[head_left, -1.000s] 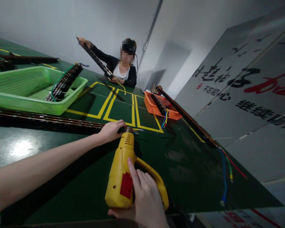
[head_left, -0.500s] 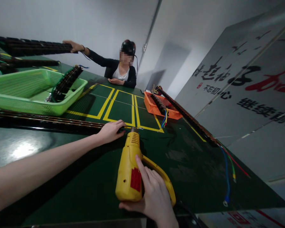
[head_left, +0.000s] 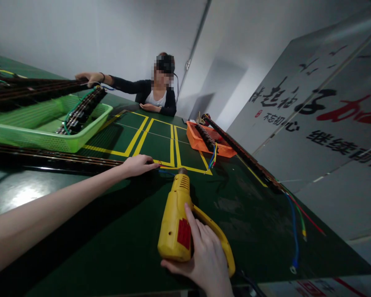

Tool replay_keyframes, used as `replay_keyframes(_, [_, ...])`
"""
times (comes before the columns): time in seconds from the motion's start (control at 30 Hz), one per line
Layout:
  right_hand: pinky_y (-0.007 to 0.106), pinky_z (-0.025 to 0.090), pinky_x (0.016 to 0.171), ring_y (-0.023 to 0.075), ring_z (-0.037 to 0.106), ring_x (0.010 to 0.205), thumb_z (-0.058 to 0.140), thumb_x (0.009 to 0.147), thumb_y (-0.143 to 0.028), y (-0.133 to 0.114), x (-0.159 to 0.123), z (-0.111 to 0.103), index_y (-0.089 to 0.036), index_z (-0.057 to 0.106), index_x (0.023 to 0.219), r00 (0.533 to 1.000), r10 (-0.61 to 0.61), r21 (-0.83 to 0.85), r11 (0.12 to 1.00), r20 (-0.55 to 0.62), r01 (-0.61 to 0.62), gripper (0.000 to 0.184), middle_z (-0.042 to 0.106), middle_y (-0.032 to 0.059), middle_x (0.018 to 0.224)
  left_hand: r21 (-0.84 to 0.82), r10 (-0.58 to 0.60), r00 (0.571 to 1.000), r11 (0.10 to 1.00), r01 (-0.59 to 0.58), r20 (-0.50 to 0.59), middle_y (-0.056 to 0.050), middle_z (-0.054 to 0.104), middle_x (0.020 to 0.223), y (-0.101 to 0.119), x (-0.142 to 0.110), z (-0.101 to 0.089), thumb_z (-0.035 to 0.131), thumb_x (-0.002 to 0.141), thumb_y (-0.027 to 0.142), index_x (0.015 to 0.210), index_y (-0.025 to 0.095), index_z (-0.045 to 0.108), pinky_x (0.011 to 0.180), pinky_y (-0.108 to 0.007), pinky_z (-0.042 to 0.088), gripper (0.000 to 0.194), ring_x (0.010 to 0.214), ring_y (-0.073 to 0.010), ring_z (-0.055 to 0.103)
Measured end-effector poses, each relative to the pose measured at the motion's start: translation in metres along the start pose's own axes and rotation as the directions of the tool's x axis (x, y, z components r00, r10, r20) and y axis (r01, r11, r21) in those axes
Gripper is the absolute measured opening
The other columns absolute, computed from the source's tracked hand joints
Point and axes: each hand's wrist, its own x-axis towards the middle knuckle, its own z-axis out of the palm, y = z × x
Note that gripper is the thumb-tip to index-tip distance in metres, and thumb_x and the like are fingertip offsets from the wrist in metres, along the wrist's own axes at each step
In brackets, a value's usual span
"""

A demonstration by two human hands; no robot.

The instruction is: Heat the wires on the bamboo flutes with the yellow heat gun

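Observation:
My right hand (head_left: 205,251) is closed round the body and handle side of a yellow heat gun (head_left: 173,222), its forefinger stretched along the casing. The gun's nozzle points away from me, beside thin wires (head_left: 170,168) in yellow and blue. My left hand (head_left: 139,166) is closed, pinching these wires near the end of a long dark bar assembly (head_left: 49,159) that lies across the table. The wires' far tips pass near or behind the nozzle, and I cannot tell whether they touch it.
A green basket (head_left: 77,142) holds a short dark part (head_left: 83,109). Across the table, a person's hand (head_left: 91,78) grips another long bar (head_left: 34,88) over it. At right are an orange basket (head_left: 198,144) and a long bar (head_left: 241,146) with blue, green and red cables (head_left: 293,231).
The heat gun has shifted a little to the right in my right hand. My left hand has moved slightly left, showing more wire. The other person's bar has come lower, over the green basket.

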Motion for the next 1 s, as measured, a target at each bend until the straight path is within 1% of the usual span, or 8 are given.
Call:
replay_keyframes(0.07, [0.042, 0.049, 0.076, 0.0295, 0.060, 0.087, 0.056, 0.057, -0.084, -0.002, 0.000, 0.000, -0.017, 0.012, 0.148, 1.000, -0.009, -0.007, 1.000, -0.017, 0.009, 0.121, 0.060, 0.0111, 0.103, -0.184, 0.076, 0.994, 0.981, -0.060, 0.083, -0.006, 0.067, 0.085, -0.005, 0.005, -0.002, 0.043, 0.079, 0.062, 0.092, 0.017, 0.067, 0.062, -0.025, 0.042, 0.053, 0.076, -0.0197, 0.060])
replay_keyframes(0.13, [0.043, 0.049, 0.079, 0.0294, 0.060, 0.088, 0.055, 0.057, -0.085, -0.004, 0.000, -0.001, -0.017, 0.013, 0.148, 1.000, -0.011, -0.012, 1.000, -0.018, 0.011, 0.121, 0.060, 0.0111, 0.102, -0.278, 0.140, 0.982, 0.955, -0.101, 0.125, -0.005, 0.067, 0.085, -0.005, 0.009, -0.003, 0.047, 0.076, 0.059, 0.092, 0.015, 0.067, 0.063, -0.024, 0.041, 0.050, 0.075, -0.0185, 0.058])
replay_keyframes(0.27, [0.042, 0.049, 0.082, 0.0294, 0.060, 0.090, 0.052, 0.059, -0.086, -0.014, 0.001, -0.001, -0.015, 0.013, 0.148, 0.999, -0.020, -0.023, 1.000, 0.031, 0.021, 0.120, 0.061, 0.0117, 0.102, -0.277, 0.116, 0.981, 0.958, -0.070, 0.153, -0.005, 0.066, 0.085, -0.001, 0.011, -0.002, 0.048, 0.074, 0.058, 0.094, 0.013, 0.065, 0.063, -0.025, 0.041, 0.051, 0.073, -0.0180, 0.056])
replay_keyframes(0.4, [0.042, 0.050, 0.077, 0.0292, 0.061, 0.084, 0.047, 0.056, -0.090, -0.033, 0.003, 0.001, -0.014, 0.015, 0.148, 0.999, -0.047, -0.024, 0.999, 0.007, 0.047, 0.124, 0.062, 0.0114, 0.097, -0.326, 0.111, 0.981, 0.944, -0.053, 0.161, -0.005, 0.065, 0.087, -0.002, 0.012, 0.002, 0.050, 0.073, 0.056, 0.095, 0.015, 0.064, 0.066, -0.025, 0.042, 0.049, 0.077, -0.0185, 0.056])
replay_keyframes(0.57, [0.038, 0.051, 0.071, 0.0270, 0.061, 0.081, 0.042, 0.058, -0.091, -0.051, 0.007, 0.001, -0.014, 0.022, 0.146, 0.993, -0.111, 0.005, 0.994, 0.035, 0.111, 0.119, 0.062, 0.0105, 0.095, -0.393, 0.114, 0.980, 0.918, -0.042, 0.162, -0.005, 0.066, 0.091, -0.007, 0.015, 0.006, 0.054, 0.069, 0.053, 0.094, 0.015, 0.062, 0.074, -0.028, 0.044, 0.046, 0.084, -0.0205, 0.057])
replay_keyframes(0.7, [0.038, 0.051, 0.072, 0.0271, 0.061, 0.083, 0.043, 0.059, -0.090, -0.052, 0.009, 0.001, -0.014, 0.023, 0.146, 0.994, -0.110, 0.010, 0.994, 0.025, 0.109, 0.117, 0.062, 0.0110, 0.099, -0.412, 0.124, 0.978, 0.910, -0.046, 0.165, -0.005, 0.065, 0.093, -0.007, 0.016, 0.006, 0.055, 0.068, 0.051, 0.093, 0.015, 0.060, 0.076, -0.029, 0.045, 0.044, 0.086, -0.0211, 0.057])
replay_keyframes(0.83, [0.041, 0.052, 0.072, 0.0281, 0.060, 0.084, 0.048, 0.059, -0.088, -0.050, 0.013, 0.002, -0.016, 0.018, 0.148, 0.995, -0.097, 0.000, 0.995, 0.022, 0.097, 0.118, 0.061, 0.0106, 0.099, -0.379, 0.151, 0.975, 0.922, -0.081, 0.160, -0.005, 0.064, 0.092, -0.007, 0.015, 0.006, 0.052, 0.070, 0.052, 0.095, 0.014, 0.059, 0.075, -0.029, 0.045, 0.046, 0.083, -0.0203, 0.057])
replay_keyframes(1.0, [0.043, 0.051, 0.073, 0.0278, 0.060, 0.082, 0.055, 0.056, -0.085, -0.045, 0.015, 0.001, -0.017, 0.016, 0.148, 0.994, -0.098, 0.012, 0.995, 0.048, 0.098, 0.120, 0.061, 0.0093, 0.096, -0.340, 0.161, 0.977, 0.935, -0.106, 0.139, -0.005, 0.064, 0.094, -0.007, 0.014, 0.006, 0.050, 0.072, 0.052, 0.096, 0.014, 0.058, 0.074, -0.028, 0.044, 0.046, 0.085, -0.0202, 0.057])
